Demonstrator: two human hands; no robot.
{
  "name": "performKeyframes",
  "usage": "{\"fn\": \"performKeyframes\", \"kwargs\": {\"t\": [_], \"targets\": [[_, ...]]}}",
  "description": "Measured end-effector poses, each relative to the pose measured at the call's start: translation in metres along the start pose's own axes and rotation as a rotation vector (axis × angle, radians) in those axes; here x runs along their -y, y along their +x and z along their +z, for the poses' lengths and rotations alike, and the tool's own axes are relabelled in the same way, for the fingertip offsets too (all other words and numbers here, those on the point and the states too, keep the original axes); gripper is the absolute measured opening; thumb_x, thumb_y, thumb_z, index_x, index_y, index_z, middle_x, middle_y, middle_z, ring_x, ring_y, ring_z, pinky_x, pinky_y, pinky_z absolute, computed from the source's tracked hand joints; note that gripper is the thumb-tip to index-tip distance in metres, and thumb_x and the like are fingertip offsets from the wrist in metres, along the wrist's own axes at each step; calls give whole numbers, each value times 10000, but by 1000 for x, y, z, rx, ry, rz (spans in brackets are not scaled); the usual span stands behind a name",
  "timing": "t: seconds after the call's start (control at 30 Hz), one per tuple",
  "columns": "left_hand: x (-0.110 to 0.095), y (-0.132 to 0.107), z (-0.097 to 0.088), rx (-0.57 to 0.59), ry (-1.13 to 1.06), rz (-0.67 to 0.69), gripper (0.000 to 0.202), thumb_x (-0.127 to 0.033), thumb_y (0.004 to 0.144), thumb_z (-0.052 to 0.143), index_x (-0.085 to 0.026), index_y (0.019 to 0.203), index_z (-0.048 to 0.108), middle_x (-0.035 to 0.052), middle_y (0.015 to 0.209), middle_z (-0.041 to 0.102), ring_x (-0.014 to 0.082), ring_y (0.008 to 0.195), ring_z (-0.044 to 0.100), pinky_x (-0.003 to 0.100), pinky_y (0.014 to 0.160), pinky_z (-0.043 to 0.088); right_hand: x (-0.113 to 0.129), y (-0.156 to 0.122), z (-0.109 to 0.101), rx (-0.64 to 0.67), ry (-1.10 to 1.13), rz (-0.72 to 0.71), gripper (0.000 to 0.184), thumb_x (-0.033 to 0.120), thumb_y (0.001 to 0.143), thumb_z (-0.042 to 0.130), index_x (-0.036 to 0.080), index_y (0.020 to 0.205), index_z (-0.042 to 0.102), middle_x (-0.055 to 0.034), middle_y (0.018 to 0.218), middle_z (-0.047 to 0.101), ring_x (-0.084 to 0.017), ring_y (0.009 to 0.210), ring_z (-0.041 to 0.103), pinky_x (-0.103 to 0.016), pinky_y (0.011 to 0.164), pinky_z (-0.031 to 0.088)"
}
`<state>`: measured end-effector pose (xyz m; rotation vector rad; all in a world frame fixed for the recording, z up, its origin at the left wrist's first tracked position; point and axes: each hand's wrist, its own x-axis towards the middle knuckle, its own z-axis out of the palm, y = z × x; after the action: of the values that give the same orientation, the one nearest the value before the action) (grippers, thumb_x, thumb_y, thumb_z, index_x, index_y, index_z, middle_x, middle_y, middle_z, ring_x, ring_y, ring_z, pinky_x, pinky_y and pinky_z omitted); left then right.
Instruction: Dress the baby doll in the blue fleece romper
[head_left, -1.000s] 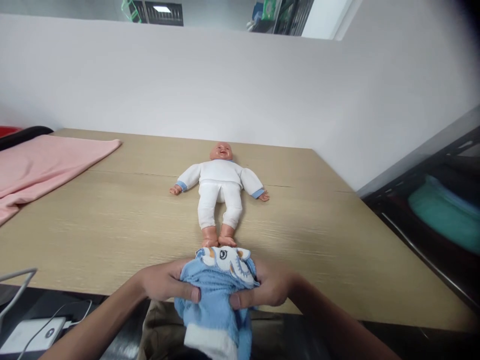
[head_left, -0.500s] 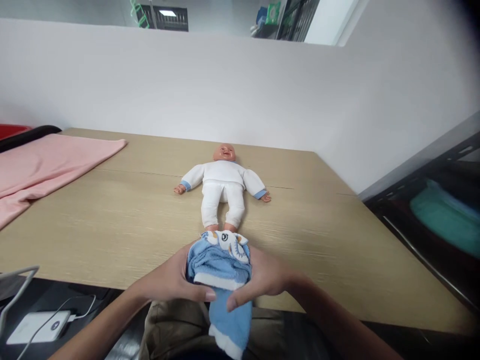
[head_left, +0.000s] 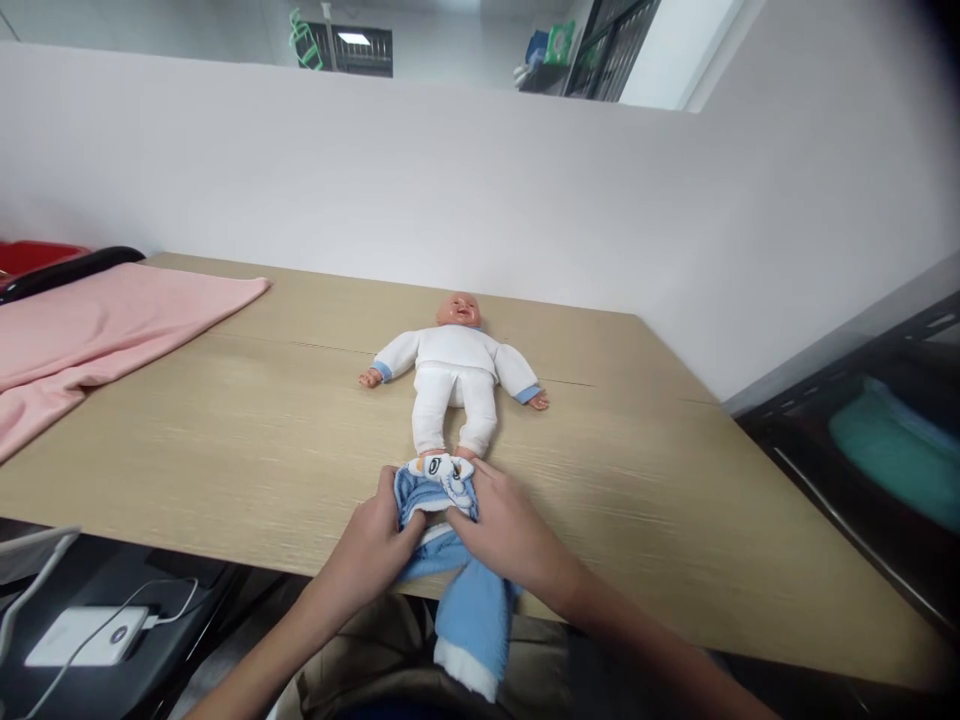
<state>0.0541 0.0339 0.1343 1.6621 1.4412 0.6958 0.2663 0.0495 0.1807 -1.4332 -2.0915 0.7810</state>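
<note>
A small blue terry baby garment (head_left: 474, 610) with white trim and a white elephant motif is bunched up at the front edge of the table. My left hand (head_left: 379, 540) grips its left side, thumb in at the white-edged opening. On the other side my right hand (head_left: 506, 525) pinches the same opening, its thumb facing the left one. One tube of the garment with a white cuff hangs over the edge towards my lap. Just beyond lies a baby doll (head_left: 456, 350) on its back in a white suit with blue cuffs; the cloth and my fingers partly hide its feet.
The wooden table (head_left: 225, 440) ends at a white wall (head_left: 450, 180). A pink cloth (head_left: 135, 320) lies on the left, near a red container (head_left: 37, 257). A white power bank (head_left: 88, 636) with cables sits below, left. Right of the table is a dark rack (head_left: 847, 430).
Both hands have moved forward to the doll's feet with the garment. Its fabric is gathered closer around the opening, and my thumbs have gone into it. The doll lies as before.
</note>
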Motion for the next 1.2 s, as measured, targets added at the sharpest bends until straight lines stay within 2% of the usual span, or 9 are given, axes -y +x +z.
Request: {"fn": "performKeyframes", "kwargs": {"t": [0.1,0.23,0.3,0.43,0.57,0.7,0.87,1.0,1.2], "targets": [[4,5,6,-67,102,27,158,-357,1034,546,-273,1137,462,76,938,770,379,944,771,434,840,517,3,2,2,25,-144,60,466,138,949,682,182,1412,713,-190,1528,708,-379,1412,693,-531,1216,551],[8,21,9,-185,203,147,122,-324,1046,539,-264,1149,511,70,918,788,380,989,791,517,1057,496,10,15,4,8,-298,87,433,168,996,685,168,1428,684,-211,1489,694,-381,1332,723,-471,1074,602],[12,31,10,-183,260,174,81,-329,1069,523,-263,1100,559,63,880,790,369,955,799,542,1115,469,11,23,4,22,-342,104,418,167,1007,703,167,1425,679,-217,1474,700,-374,1296,739,-451,1036,606],[22,46,8,-152,296,200,163,-307,1086,490,-259,980,604,76,892,794,359,1002,789,568,1158,448,7,34,2,80,-289,111,322,125,1016,692,152,1337,696,-201,1389,760,-370,1323,732,-459,1086,576],[30,48,1,-117,114,252,150,-275,1037,520,-227,1117,638,124,1128,782,353,1153,733,560,1150,488,-7,37,-4,77,-154,39,305,87,959,711,167,1253,700,-177,1335,789,-348,1292,737,-464,1114,551],[30,42,-3,-105,-146,302,417,-232,974,619,-203,1389,588,147,1398,687,319,1366,644,501,1208,495,-21,36,-8,57,-5,21,355,100,894,747,189,1233,691,-143,1276,806,-340,1204,756,-455,1050,562],[28,41,-4,-109,-337,269,448,-185,910,681,-230,1335,547,91,1302,726,289,1293,698,455,1163,535,-28,29,-2,-2,196,-54,379,110,866,741,221,1224,689,-67,1158,820,-286,1058,773,-395,955,586],[27,42,-18,-69,-299,313,465,-174,908,679,-226,1365,608,104,1327,753,299,1280,702,461,1139,548,-34,28,-1,-92,228,-112,445,156,837,798,237,1261,691,-72,1216,807,-293,1109,761,-429,1016,601],[30,56,-53,85,-200,390,277,-300,989,745,-210,1250,769,126,1275,787,316,1235,687,492,1172,526,-42,44,-20,21,233,-175,427,243,800,883,221,1215,780,-83,1134,834,-312,1016,768,-461,985,629]]}}
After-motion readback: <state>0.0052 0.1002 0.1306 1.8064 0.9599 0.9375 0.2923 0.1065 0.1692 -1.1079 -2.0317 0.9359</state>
